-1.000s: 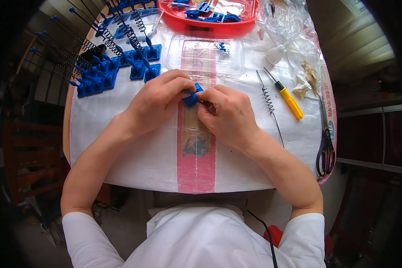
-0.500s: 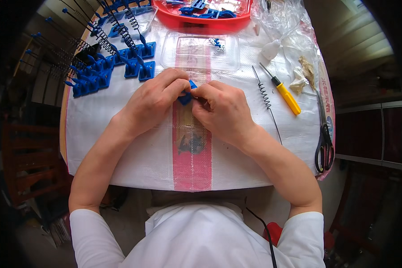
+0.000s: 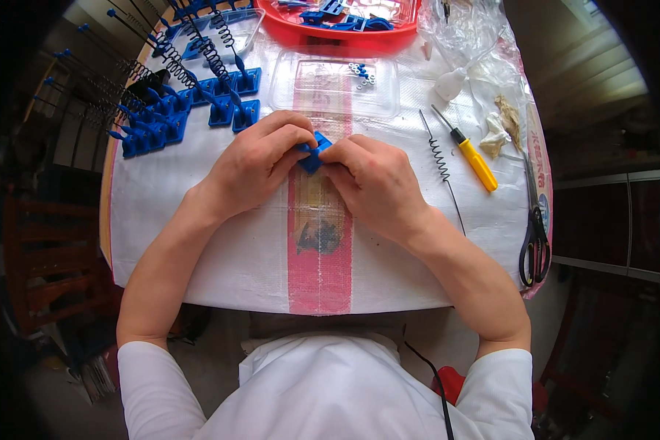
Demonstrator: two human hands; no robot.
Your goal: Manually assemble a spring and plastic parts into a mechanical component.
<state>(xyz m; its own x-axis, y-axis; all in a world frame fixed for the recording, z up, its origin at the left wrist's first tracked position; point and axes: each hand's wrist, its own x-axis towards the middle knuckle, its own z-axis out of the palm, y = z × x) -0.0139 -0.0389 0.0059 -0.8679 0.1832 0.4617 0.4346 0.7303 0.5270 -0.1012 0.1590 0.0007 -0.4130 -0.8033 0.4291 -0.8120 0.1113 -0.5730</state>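
Note:
Between my two hands, over the pink stripe of the table cover, is a small blue plastic part (image 3: 314, 155). My left hand (image 3: 253, 163) is closed, pinching its left side with thumb and fingertips. On the other side my right hand (image 3: 378, 180) is closed as well, its thumb and index finger pressed on the right edge. Fingers hide some of the part, so its full shape cannot be made out. Just beyond it lies a clear plastic tray (image 3: 286, 92) with small white rings and blue bits (image 3: 361, 75) inside.
Several blue bases with black coiled wires (image 3: 224, 110) stand at the far left. A red tray (image 3: 330, 33) of blue parts is at the back. To the right lie a coiled wire (image 3: 439, 160), a yellow-handled screwdriver (image 3: 478, 165), black scissors (image 3: 535, 246) and crumpled clear plastic (image 3: 477, 37).
More of the blue part shows between my fingers now, and my right fingers have shifted along its edge. The whole view has slid slightly.

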